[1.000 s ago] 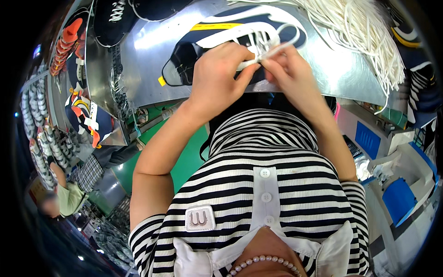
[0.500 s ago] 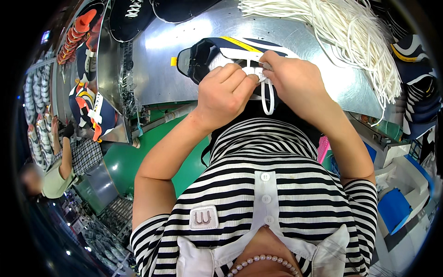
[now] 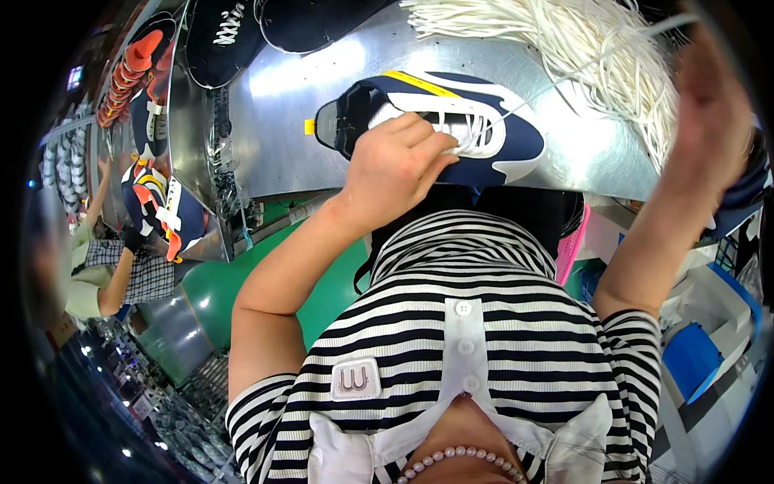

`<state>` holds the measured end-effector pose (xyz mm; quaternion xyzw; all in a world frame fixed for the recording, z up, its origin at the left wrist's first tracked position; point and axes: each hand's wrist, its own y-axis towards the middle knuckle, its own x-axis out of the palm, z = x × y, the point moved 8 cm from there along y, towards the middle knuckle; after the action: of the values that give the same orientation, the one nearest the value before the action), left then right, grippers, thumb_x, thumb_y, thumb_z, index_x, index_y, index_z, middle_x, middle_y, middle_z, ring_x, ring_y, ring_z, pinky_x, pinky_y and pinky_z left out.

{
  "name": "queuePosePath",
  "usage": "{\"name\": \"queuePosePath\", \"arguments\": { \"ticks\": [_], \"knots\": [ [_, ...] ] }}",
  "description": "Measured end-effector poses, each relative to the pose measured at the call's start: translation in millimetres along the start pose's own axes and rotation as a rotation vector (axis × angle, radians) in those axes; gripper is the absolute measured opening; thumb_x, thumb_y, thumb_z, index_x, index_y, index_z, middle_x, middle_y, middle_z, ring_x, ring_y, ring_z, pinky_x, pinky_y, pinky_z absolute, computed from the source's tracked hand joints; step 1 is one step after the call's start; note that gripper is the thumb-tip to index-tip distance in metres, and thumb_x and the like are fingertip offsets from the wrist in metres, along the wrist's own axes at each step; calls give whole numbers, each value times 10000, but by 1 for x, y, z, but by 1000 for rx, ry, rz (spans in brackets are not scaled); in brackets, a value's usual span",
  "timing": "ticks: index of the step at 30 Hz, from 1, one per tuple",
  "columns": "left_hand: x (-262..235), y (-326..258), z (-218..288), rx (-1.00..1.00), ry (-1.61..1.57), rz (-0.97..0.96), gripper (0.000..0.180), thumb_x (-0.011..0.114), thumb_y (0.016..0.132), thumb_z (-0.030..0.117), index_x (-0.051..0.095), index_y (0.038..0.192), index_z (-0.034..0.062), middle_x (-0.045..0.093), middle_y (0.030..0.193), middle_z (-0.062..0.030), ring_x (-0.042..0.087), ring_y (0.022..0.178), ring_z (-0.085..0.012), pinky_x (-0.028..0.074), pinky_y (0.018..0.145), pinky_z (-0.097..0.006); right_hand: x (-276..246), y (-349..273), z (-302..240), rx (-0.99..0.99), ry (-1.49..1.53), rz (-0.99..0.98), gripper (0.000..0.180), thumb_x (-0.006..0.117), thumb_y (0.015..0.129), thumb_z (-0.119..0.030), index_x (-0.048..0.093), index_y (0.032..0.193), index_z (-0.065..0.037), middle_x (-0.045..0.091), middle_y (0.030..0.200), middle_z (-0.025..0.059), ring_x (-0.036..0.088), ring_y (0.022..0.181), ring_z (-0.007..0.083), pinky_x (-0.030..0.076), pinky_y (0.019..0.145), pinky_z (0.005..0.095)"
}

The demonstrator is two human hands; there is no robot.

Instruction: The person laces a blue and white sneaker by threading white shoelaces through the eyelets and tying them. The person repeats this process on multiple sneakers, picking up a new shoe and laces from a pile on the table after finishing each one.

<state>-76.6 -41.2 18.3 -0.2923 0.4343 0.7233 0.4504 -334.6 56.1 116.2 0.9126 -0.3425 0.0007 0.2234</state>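
A navy, white and yellow sneaker (image 3: pixel 516 145) lies on the metal table, its toe to the right. My left hand (image 3: pixel 399 157) is closed over the near side of its opening, thumb and bent fingers at the lacing; what lies under the fingertips is hidden. White shoelace (image 3: pixel 480 133) crosses the eyelets toward the toe. From there one strand stretches taut up and right to my right hand (image 3: pixel 713 121), which is raised off the table at the far right. That hand is smeared by motion, but the strand ends at its fingers.
A heap of white laces (image 3: pixel 597 64) covers the table's back right. Black shoes (image 3: pixel 222 40) stand at the back left. Beside them, a lower shelf holds orange and navy shoe parts (image 3: pixel 165 202). A person (image 3: pixel 97 274) works at the left. More navy shoes (image 3: pixel 738 194) sit at the right.
My right hand has swung from the sneaker far to the right, drawing the lace out straight. The hanging lace loop is gone. My left hand stays at the shoe.
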Motion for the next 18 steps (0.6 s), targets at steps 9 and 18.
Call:
{"name": "queuePosePath", "arguments": {
  "ticks": [9,18],
  "knots": [
    [-2,-20,-53,-718,-507,-18,663,706,891,331,373,1371,20,665,1006,-237,668,901,-362,517,769,-380,108,-110,138,539,-29,-201,158,714,856,-68,681,998,-6,700,873,39,637,799,78,510,741,223],
    [-3,-18,-52,-712,8,211,521,830,747,342,617,1117,44,685,1000,-142,641,918,-298,494,804,-409,119,-106,139,476,-219,-211,142,706,858,-98,689,974,-17,685,835,-1,590,745,46,456,662,210]
  ]
}}
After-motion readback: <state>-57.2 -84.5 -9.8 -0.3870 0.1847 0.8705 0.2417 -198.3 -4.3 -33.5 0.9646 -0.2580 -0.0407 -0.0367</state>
